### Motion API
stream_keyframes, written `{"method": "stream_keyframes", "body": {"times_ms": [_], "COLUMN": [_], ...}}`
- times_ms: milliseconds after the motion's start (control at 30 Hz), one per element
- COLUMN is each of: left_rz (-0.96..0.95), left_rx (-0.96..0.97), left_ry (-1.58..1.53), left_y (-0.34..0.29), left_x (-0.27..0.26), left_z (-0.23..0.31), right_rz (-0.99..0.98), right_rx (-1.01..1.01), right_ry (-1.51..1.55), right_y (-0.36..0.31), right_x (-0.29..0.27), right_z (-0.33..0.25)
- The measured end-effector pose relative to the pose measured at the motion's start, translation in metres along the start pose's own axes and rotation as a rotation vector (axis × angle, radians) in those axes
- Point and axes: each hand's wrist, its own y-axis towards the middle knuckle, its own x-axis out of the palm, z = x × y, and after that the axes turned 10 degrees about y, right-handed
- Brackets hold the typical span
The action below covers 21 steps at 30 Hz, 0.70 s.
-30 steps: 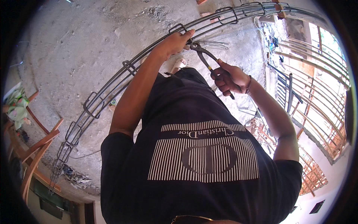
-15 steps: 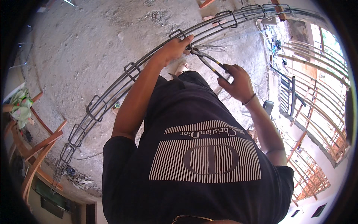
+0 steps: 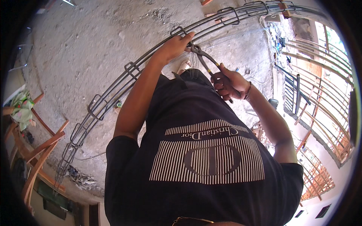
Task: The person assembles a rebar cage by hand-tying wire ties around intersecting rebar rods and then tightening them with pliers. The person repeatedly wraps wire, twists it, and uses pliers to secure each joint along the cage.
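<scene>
A long steel rebar cage [image 3: 130, 71] with square stirrups curves across the view in front of me. My left hand [image 3: 174, 48] is closed around its bars beside a stirrup, thumb pointing right; its fingertips are partly hidden. My right hand [image 3: 230, 83] wraps the handles of dark pincers [image 3: 206, 63] with yellow bands. The handles are squeezed together in my palm. The pincers' jaws meet the near bar just right of my left fingertips. Thin wire strands seem to hang below the jaws; what the jaws grip is too small to tell.
Rough concrete floor [image 3: 94, 41] lies beneath the cage. Wooden planks [image 3: 45, 145] lean at the left by a green-and-white bag [image 3: 22, 107]. A wooden piece [image 3: 284, 10] touches the cage's far right end. Bamboo poles [image 3: 320, 64] and a dark metal frame [image 3: 292, 88] stand at right.
My right hand has swung down and slightly left, turning the pincers steeper and bringing their handles together. The wire strands that stuck out to the right no longer show there. My left hand stays nearly put.
</scene>
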Motion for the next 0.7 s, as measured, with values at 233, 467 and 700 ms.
{"method": "stream_keyframes", "body": {"times_ms": [233,467,700], "left_rz": [0.179,0.215,-0.207], "left_rx": [0.112,0.332,0.1], "left_ry": [0.349,-0.338,-0.876], "left_y": [-0.03,-0.085,-0.068], "left_x": [0.0,0.027,0.035], "left_z": [0.007,0.029,0.056], "right_rz": [-0.311,-0.251,-0.334], "right_rx": [-0.167,-0.389,-0.435], "right_ry": [-0.455,-0.341,-0.279], "right_y": [0.005,-0.033,-0.032], "right_x": [-0.003,-0.004,-0.008], "right_z": [-0.004,-0.012,-0.003]}}
